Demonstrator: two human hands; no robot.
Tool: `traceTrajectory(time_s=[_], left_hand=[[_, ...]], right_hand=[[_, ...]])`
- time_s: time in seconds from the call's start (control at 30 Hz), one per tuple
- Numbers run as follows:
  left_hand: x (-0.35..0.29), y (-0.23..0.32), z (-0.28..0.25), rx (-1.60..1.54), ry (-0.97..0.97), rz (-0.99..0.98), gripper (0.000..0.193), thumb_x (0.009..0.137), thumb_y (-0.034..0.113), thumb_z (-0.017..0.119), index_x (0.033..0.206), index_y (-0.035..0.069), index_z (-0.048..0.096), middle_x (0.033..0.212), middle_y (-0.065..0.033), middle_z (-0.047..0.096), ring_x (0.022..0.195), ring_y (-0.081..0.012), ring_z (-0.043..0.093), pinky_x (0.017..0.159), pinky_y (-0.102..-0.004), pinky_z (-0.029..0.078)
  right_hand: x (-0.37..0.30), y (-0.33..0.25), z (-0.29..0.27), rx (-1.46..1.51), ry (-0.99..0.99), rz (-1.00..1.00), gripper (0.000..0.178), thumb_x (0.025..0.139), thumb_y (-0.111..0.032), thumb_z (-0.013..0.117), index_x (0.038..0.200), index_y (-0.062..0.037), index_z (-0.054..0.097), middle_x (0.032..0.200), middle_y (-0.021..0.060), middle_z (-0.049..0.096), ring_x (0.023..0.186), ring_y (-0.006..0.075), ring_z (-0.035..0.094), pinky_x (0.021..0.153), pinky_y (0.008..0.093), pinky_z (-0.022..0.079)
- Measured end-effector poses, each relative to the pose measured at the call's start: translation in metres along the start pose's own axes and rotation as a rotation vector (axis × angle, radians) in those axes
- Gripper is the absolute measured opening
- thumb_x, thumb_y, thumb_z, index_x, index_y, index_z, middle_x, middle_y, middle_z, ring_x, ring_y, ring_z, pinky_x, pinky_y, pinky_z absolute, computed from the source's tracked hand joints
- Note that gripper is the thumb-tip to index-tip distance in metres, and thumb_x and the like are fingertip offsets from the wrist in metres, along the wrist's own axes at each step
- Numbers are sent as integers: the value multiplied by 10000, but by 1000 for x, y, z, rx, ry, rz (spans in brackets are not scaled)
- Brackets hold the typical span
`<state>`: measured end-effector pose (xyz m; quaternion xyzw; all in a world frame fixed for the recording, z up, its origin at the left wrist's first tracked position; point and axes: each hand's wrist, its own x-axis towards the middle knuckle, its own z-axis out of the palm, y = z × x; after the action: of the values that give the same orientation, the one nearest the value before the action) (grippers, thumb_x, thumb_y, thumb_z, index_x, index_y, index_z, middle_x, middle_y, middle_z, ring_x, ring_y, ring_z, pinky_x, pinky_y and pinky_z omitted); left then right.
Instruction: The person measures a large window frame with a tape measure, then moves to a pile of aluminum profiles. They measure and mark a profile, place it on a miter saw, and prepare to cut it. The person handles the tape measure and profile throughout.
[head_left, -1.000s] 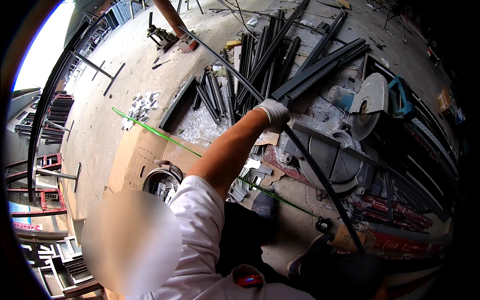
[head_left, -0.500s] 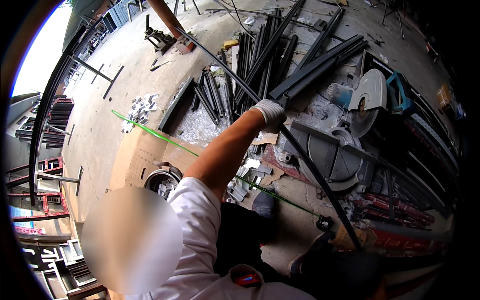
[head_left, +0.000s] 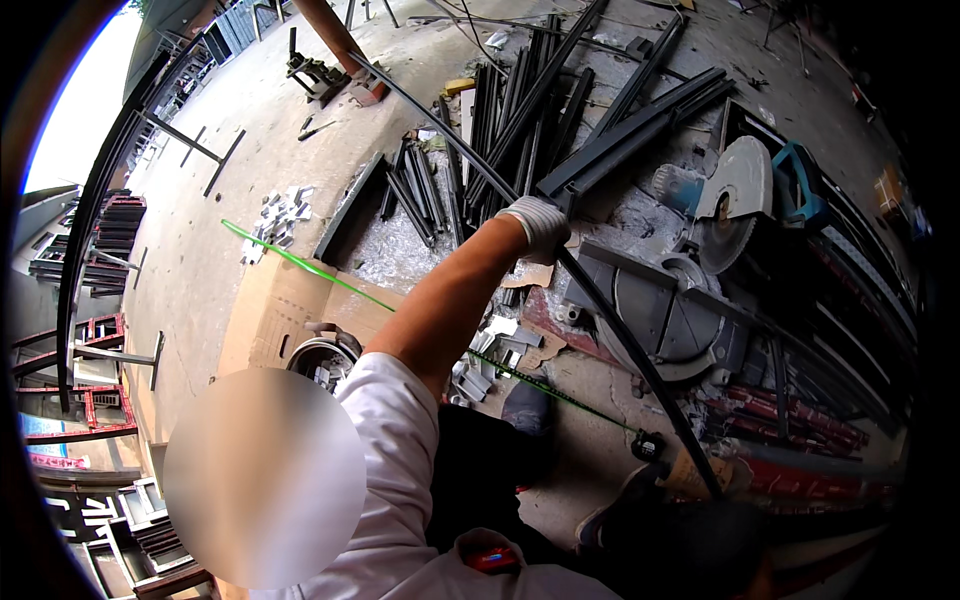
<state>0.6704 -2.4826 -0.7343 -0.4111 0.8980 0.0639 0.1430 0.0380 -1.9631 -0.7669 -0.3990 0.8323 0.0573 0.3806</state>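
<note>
My left hand [head_left: 538, 226], in a whitish knit work glove, is closed around a long, thin black metal bar [head_left: 630, 345]. The bar slants across the view, from the orange post at the far left down to the near right by my foot. Below my outstretched arm lies a pulled-out tape measure [head_left: 648, 445], its green blade running left over the cardboard. Just right of the gloved hand stands a miter saw [head_left: 735, 215] with a round blade and a grey base, the bar passing over or in front of its base. My right hand does not show.
Black metal profiles [head_left: 520, 110] lie piled ahead. Small light offcuts [head_left: 278, 215] are scattered on the floor and near a bucket [head_left: 325, 355] on flattened cardboard [head_left: 262, 325]. Red-wrapped profiles [head_left: 790, 415] lie at the right. A black frame on stands [head_left: 110, 180] curves along the left.
</note>
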Motion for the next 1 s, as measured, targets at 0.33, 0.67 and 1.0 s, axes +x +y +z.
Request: traceTrajectory(time_s=[0.33, 0.67, 1.0], left_hand=[[-1, 0, 4, 44, -78, -34, 219, 827, 339, 745, 934, 151, 778, 868, -126, 745, 872, -379, 731, 757, -463, 584], [-16, 1, 13, -73, 26, 18, 190, 866, 302, 749, 941, 128, 740, 835, -159, 725, 812, -403, 715, 700, -479, 564], [-60, -6, 49, -177, -30, -115, 212, 797, 180, 794, 895, 85, 633, 856, -174, 681, 868, -423, 673, 731, -505, 517]], right_hand=[[13, -15, 0, -31, -42, -17, 505, 819, -500, 800, 1072, -64, 780, 849, 103, 758, 755, 205, 717, 777, 362, 580], [65, -54, -26, -81, -211, -307, 517, 813, -511, 804, 1073, -64, 780, 843, 102, 758, 748, 206, 717, 775, 364, 580], [76, -238, -53, -622, 187, -392, 433, 891, -445, 717, 1148, -100, 669, 1089, 190, 748, 1079, 388, 704, 962, 494, 535]])
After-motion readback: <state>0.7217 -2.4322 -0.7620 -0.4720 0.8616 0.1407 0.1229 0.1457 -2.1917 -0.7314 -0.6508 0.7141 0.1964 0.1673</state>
